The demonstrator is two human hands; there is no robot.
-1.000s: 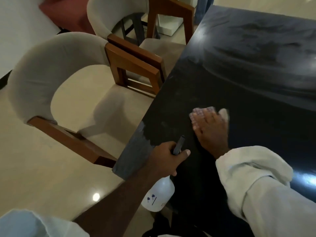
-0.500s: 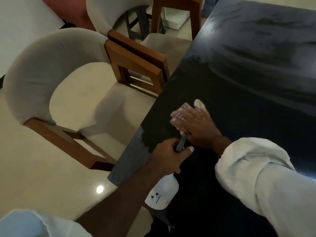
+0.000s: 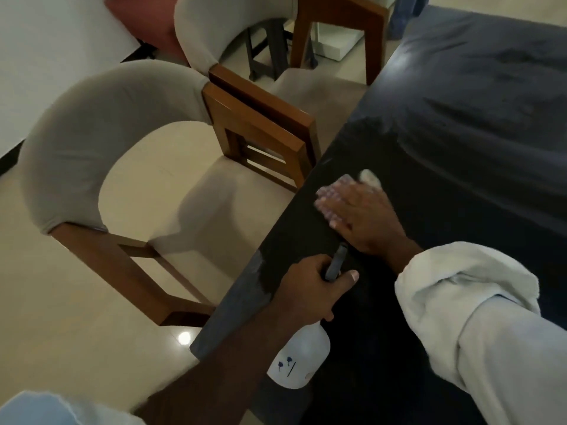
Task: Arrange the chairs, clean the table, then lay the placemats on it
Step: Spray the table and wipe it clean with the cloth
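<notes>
- two chairs stand along the left edge of the dark table (image 3: pixel 460 133): the near chair (image 3: pixel 92 142) beside your hands, the far chair (image 3: pixel 208 29) close behind it.
- your left hand (image 3: pixel 310 280) has its fingers and thumb curled round the neck of the white spray bottle (image 3: pixel 302 360), at the table's near corner.
- your right hand (image 3: pixel 359 216) lies flat, fingers straight and together, pressing a cloth (image 3: pixel 368 177) onto the table near its left edge.
</notes>
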